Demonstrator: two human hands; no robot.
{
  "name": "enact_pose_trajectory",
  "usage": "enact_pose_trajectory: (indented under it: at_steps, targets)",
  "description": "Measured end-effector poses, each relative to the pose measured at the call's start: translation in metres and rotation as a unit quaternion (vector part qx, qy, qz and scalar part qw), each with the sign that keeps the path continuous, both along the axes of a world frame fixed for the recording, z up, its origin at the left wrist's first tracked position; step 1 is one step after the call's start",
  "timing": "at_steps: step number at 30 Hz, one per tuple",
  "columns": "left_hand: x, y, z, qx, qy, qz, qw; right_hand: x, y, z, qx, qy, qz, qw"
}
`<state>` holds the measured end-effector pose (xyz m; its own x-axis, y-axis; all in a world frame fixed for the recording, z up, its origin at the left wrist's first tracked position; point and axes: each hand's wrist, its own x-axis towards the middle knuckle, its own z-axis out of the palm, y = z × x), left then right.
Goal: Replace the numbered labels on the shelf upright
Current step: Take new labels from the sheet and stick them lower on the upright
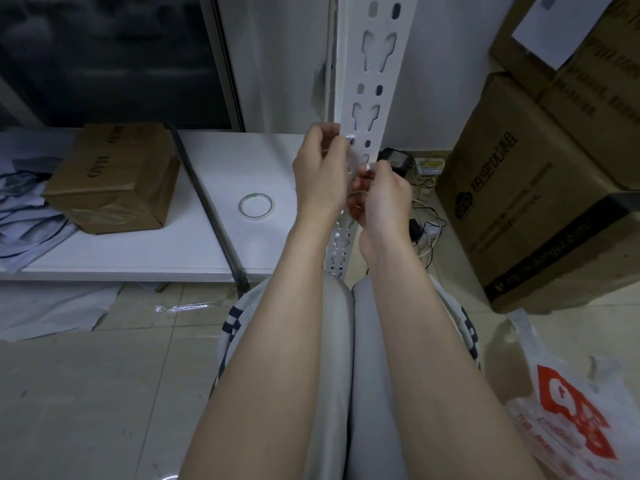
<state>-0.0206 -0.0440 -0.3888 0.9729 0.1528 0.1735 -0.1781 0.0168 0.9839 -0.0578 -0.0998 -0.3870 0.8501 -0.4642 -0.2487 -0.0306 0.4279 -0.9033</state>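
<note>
Left hand [320,168] is curled up with its fingertips pinching a wrinkly clear strip [349,162] right against the left edge of the shelf upright [375,81]. Right hand [381,199] sits just below it at about 5 o'clock, thumb and fingers pinching a small white label [369,167] on the upright's face. There's a second white label [350,136] stuck on the upright at 12 o'clock from the left fingertips; can't read a number on either, too small. The upright is the white slotted post, and its long axis runs from roughly 1 o'clock at the top of the frame down to 7 o'clock, ending between the knees, so both hands cover its middle stretch. Out at 9 o'clock from the hands a tape roll [256,204] lies flat on the low white worktop [138,251], with a dark rod [211,202] and a small cardboard box [114,178] farther the same way. At 2 o'clock, just behind the right hand, there's a black adapter [394,161] and tangled cables [426,206]. Big cartons [536,188] are stacked at 3 o'clock, and a plastic bag [571,427] is on the floor at 5.
</note>
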Motion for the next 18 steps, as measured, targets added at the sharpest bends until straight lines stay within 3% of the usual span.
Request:
enact_pose_trajectory:
  at_steps: [18]
  targets:
    - [-0.0023, 0.0004, -0.0026, 0.040, -0.010, 0.008, 0.999, -0.0011, 0.0006, 0.0009, 0.000, -0.003, 0.001, 1.000]
